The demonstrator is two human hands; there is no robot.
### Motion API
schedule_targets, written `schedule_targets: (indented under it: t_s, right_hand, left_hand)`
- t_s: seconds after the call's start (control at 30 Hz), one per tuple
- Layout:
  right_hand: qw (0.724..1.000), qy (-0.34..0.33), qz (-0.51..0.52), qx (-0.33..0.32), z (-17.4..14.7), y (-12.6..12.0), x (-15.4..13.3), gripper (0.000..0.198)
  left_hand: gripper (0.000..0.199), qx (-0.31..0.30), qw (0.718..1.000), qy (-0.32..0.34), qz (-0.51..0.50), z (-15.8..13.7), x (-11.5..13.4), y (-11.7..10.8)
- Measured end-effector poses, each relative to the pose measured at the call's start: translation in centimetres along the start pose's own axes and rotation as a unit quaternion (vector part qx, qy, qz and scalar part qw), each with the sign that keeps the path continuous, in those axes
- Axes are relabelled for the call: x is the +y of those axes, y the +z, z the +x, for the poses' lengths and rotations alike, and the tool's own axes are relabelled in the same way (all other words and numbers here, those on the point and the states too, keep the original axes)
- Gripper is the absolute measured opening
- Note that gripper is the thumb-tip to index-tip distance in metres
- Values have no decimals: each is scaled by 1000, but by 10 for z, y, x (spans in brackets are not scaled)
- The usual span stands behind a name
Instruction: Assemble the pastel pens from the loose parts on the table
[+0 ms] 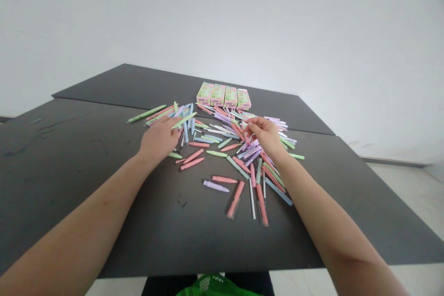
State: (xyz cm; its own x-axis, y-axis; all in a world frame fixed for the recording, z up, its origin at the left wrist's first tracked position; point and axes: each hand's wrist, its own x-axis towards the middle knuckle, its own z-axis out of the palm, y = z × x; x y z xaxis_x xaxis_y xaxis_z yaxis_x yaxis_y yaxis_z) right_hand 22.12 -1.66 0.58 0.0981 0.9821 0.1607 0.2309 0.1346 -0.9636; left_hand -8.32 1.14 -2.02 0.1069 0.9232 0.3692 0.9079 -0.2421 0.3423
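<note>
My left hand [160, 135] is closed over the left side of a pile of pastel pens. A light green pen [185, 120] sticks out from its fingertips to the right. My right hand [265, 135] is over the right side of the pile, thumb and fingers drawn together in a pinch. What lies between those fingertips is too small to make out. Just below them is a cluster of purple pens [250, 151]. Between the hands lie loose pen barrels, caps and thin white refills [219, 130], in pink, green, blue and purple.
Four small green-and-pink boxes [224, 95] stand in a row behind the pile. Nearer me lie a purple barrel [215, 186], a capped red pen [236, 200] and a white refill [252, 199]. The dark table [149, 240] has a seam across it, and a white wall rises behind.
</note>
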Motion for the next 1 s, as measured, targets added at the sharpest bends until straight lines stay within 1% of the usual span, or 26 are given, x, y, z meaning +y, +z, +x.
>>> schedule_targets:
  t_s: [0.07,0.1,0.27,0.43,0.5,0.57,0.63,0.7,0.77,0.87,0.93,1.0]
  right_hand:
    - [1000,5,-10,-3,1,1,3,22]
    - [1000,3,-18,-8,1,1,5,21]
    - [997,-25,-51,-56,0,8,12,17]
    - [994,-33,-79,-70,-2,9,11,16]
    - [990,-44,-114,-67,-2,7,11,16]
    - [982,-60,-169,-61,-1,5,11,17]
    - [967,-78,-237,-54,1,5,11,19]
    - [945,-96,-308,-60,7,8,10,21]
    - [916,-114,-374,-88,14,13,10,23]
    - [866,-135,-462,-135,26,22,10,25]
    - [835,-136,-512,-148,32,27,10,25]
    - [813,-125,-548,-156,35,30,10,24]
  left_hand:
    - [43,8,999,-30,16,2,-8,0]
    - [44,14,999,-32,23,4,-13,1]
    - [55,38,998,-10,41,9,-30,8]
    - [53,59,997,2,49,9,-28,8]
    - [49,65,997,7,48,8,-23,7]
    - [44,67,997,19,40,7,-18,6]
    - [39,67,997,39,22,6,-12,5]
    - [36,70,996,60,3,4,-6,4]
    - [35,73,995,71,-8,2,-1,4]
    - [34,69,994,80,-16,-1,4,4]
    - [33,60,994,84,-22,-2,6,3]
    - [32,53,995,83,-29,-3,7,4]
